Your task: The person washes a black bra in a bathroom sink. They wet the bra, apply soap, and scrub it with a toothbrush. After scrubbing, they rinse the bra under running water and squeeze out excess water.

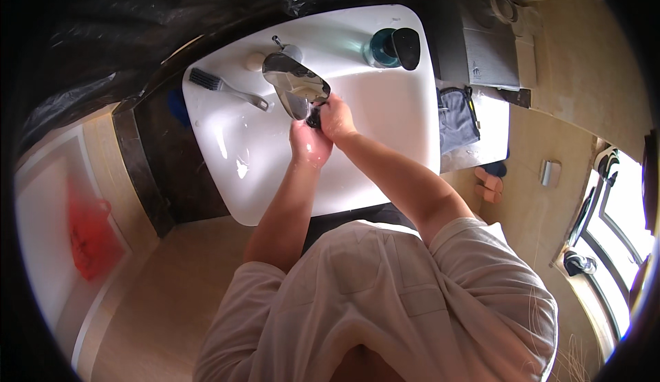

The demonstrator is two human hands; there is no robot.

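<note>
Both my hands are together beneath the chrome faucet [292, 76], over the white sink [395, 128]. My left hand [311, 143] is curled with its palm up, and its fingertips are partly hidden by the spout. My right hand [336, 119] is closed beside it, fingers bent inward. Between them sits a small black object [314, 117], too covered to name, which both hands touch. White patches like suds or water show on the skin.
A grey-handled brush with dark bristles [230, 91] lies on the sink's left rim. At the back right stands a teal bottle with a black top [385, 47]. Grey cloth [458, 116] hangs right of the sink, near a grey box [489, 55]. Pink slippers [489, 187] are beyond.
</note>
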